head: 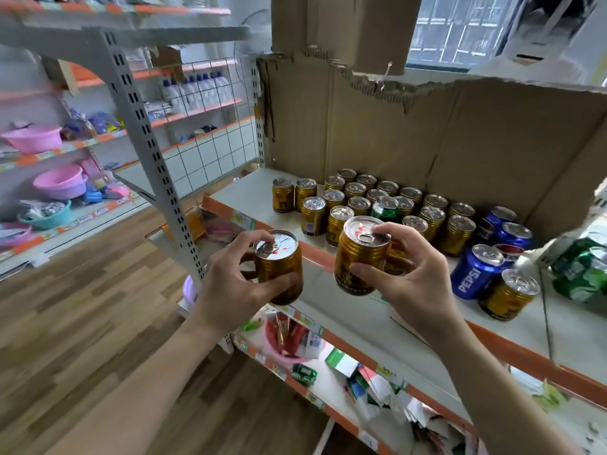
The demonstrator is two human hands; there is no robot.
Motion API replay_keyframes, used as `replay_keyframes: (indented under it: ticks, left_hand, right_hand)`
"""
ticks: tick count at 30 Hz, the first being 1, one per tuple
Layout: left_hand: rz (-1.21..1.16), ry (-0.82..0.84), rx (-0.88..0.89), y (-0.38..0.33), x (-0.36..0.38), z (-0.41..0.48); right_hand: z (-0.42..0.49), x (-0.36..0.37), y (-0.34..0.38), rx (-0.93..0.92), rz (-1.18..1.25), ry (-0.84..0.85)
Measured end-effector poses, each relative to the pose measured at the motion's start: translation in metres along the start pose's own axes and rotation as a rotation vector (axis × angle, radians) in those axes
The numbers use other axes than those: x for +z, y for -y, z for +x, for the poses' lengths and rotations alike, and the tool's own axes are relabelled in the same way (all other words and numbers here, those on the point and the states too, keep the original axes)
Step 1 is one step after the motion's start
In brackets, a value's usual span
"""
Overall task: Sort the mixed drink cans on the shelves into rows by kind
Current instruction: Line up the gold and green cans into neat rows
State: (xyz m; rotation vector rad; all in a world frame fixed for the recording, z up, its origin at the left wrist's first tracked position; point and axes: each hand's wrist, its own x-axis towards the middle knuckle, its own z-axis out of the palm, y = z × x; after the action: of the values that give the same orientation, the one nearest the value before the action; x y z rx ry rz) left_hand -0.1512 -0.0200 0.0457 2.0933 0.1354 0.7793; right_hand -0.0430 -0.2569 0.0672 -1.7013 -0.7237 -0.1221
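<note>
A grey slotted upright (144,139) stands at the aisle's corner. To its left, orange-edged racks (65,149) carry pink basins (33,137), and behind it a wire grid panel (213,152) fronts white bottles (197,90). Below it runs a wood-plank floor (82,307), and to its right stands torn brown cardboard (427,133), with a barred window (460,27) letting in daylight above.

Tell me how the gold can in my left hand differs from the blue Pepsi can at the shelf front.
The gold can is gripped in the left hand, clear of the shelf; the Pepsi can stands on it, untouched. The gold can has a ribbed gold body; the Pepsi can is smooth blue with white lettering. Both have silver tops with pull tabs in place.
</note>
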Motion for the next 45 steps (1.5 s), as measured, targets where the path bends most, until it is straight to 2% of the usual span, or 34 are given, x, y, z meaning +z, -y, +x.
replay_keyframes:
  ticks: [10, 22, 33, 45]
  left_hand:
    - [0.041, 0.002, -0.054, 0.037, 0.026, 0.060]
    - [0.039, 0.073, -0.049, 0.066, 0.063, 0.145]
    - [-0.004, 0.105, 0.064, 0.111, 0.057, 0.216]
    - [-0.062, 0.186, 0.168, 0.207, 0.046, 0.265]
  right_hand:
    - [0.062, 0.009, -0.048, 0.034, 0.030, 0.018]
    - [0.147, 0.003, -0.092, 0.041, -0.049, -0.012]
    - [0.206, 0.027, -0.098, 0.073, -0.150, -0.072]
    - [0.295, 0.099, -0.113, 0.094, -0.302, -0.165]
